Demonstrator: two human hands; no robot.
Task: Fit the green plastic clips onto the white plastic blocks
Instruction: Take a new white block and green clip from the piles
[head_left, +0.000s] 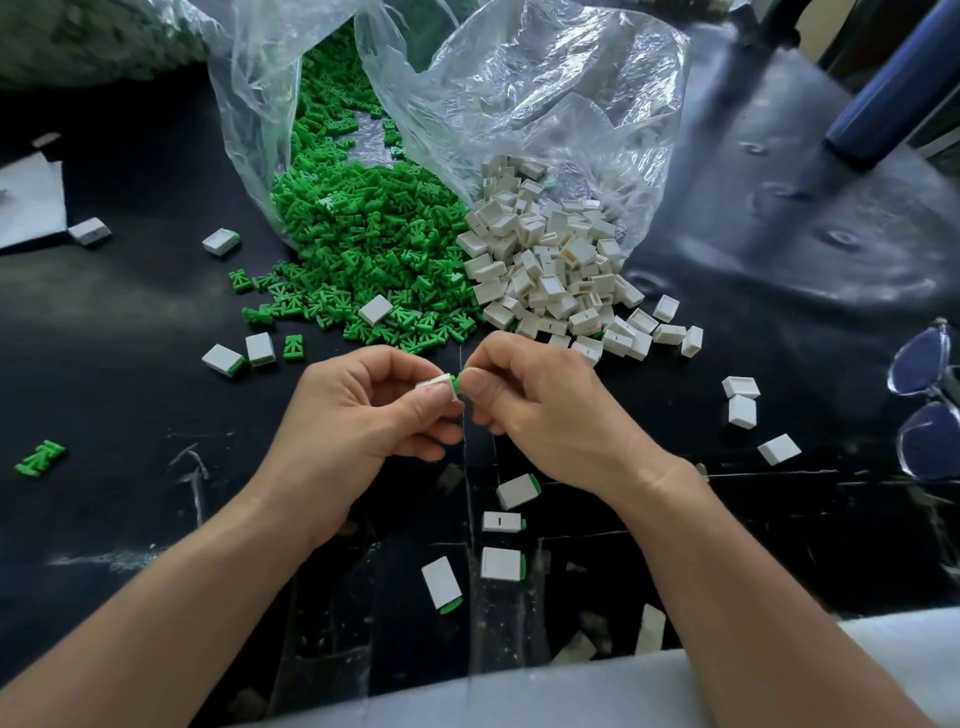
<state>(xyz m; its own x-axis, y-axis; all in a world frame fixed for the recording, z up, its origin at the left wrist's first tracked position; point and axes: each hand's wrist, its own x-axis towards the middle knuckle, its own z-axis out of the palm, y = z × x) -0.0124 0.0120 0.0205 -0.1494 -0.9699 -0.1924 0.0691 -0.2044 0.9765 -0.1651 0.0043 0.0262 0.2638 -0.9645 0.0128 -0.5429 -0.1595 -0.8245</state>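
My left hand (358, 415) pinches a small white block (439, 387) between thumb and fingers over the dark table. My right hand (540, 402) pinches a green clip (457, 383) that sits against the block's right end. Behind the hands lies a heap of green clips (363, 254) spilling from a clear bag, with a heap of white blocks (550, 265) to its right. Several blocks with green clips on them lie near me, such as one (517, 491) below my right wrist and another (503, 564) closer in.
Two clear plastic bags (524, 98) stand open at the back. Safety glasses (927, 400) lie at the right edge. Loose white blocks (743, 410) are scattered right, a stray green clip (39, 457) lies far left, and white paper (26, 202) sits at the left edge.
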